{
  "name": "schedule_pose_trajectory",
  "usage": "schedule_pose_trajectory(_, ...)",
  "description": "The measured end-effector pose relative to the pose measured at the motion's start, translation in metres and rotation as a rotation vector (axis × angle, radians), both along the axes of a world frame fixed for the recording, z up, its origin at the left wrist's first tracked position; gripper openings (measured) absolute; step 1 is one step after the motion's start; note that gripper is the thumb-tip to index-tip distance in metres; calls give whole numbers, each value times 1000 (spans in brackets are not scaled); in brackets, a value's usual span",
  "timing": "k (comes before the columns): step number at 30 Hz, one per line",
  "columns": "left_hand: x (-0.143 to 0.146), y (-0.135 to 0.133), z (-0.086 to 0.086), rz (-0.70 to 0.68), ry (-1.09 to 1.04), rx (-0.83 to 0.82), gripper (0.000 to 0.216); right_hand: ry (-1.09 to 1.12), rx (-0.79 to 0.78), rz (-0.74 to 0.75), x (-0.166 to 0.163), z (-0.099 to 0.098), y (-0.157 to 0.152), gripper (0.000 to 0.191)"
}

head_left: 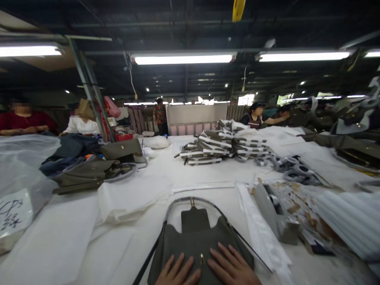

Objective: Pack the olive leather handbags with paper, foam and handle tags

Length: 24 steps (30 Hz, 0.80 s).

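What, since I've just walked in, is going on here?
The person's left hand and right hand rest, fingers spread, on a dark green bag, either side of its gold clasp. Its flap is open, pointing away. Farther back on the white table sits a pile of dark pieces with white strips.

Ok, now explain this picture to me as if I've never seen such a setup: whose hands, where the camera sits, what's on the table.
There is no machine here. One camera, worn on a person's head, looks forward and down, so the hands at the bottom are the wearer's own. The left hand and right hand rest on a dark bag, either side of a metal clasp; they press or steady it rather than grip. On the white table are also pale sheets to the left and a pile of wrapped dark pieces farther back.
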<state>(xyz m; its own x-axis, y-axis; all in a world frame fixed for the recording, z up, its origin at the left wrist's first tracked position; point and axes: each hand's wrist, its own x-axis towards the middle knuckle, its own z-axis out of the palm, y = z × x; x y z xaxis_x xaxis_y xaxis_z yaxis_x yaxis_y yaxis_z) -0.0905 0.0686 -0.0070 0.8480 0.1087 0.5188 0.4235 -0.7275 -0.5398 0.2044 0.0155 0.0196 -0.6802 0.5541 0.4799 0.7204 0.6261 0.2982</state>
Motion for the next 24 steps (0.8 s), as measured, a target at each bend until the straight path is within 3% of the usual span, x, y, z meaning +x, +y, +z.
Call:
schedule_pose_trajectory(2, -3, -15, 20, 107, 19, -92, 50, 43, -240, -88, -5, 14, -11, 64)
schedule_pose_trajectory(5, 3, -28, 43, 219, 104, -343, 66, 89, -504, -141, -16, 31, -18, 67)
schedule_pose_trajectory(7, 9, -31, 53, 260, 159, -489, 76, 101, -604, -139, -23, 35, -19, 68)
schedule_pose_trajectory(10, 13, -31, 64, 205, 224, -617, 86, 129, -665, -145, -30, 37, -22, 70)
schedule_pose_trajectory(14, 10, -34, 64, 132, 186, -685, 79, 183, -703, -97, -32, 39, -32, 78)
schedule_pose_trajectory(19, 16, -51, 51, 216, 25, -711, 73, 231, -764, -69, -32, 48, -35, 77)
schedule_pose_trajectory(23, 22, -56, 44, 265, -66, -750, 67, 240, -814, -112, -41, 79, 3, 37)
schedule_pose_trajectory(24, 23, -56, 43, 272, -85, -757, 65, 233, -809, -107, -49, 90, 18, 36)
